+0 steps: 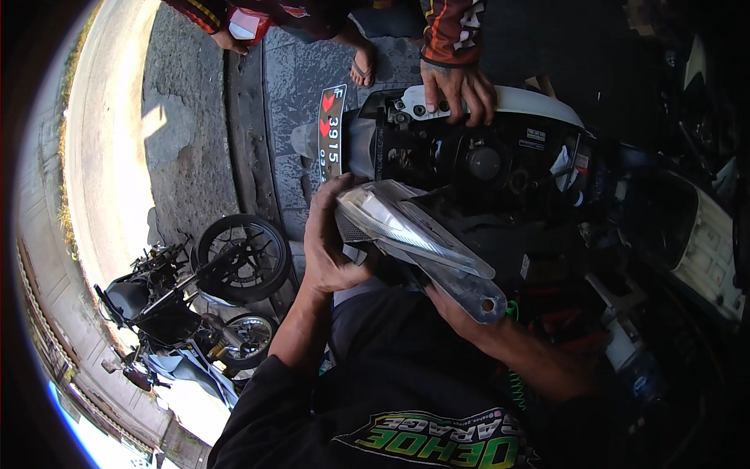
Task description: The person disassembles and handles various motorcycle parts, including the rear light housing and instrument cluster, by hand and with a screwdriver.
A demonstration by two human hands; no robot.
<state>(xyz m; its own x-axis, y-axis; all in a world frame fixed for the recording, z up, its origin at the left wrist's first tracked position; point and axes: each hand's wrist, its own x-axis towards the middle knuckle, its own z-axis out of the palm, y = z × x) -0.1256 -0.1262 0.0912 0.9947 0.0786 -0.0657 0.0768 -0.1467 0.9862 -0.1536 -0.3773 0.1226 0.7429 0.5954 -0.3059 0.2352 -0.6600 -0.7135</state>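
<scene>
My left hand (324,242) is closed round the wide end of a vehicle lamp unit (398,223), thumb on the near side. The lamp has a long clear, shiny lens and a scuffed grey tab with a hole at its tapered end. My right hand (445,303) comes from the right beneath the lamp, which hides its fingers. Just beyond lies the rear of a motor scooter (484,160) with its inner parts bared and a number plate (330,137) at its tail. A co-worker's hand (461,90) rests on the scooter's white side panel (523,102).
Several motorcycle parts, including a black wheel (244,258), stand at the left beside the kerb. The co-worker's sandalled foot (362,66) is on the paving beyond the plate. A green coiled hose (516,383) hangs by my right forearm. A pale panel (707,242) is at the far right.
</scene>
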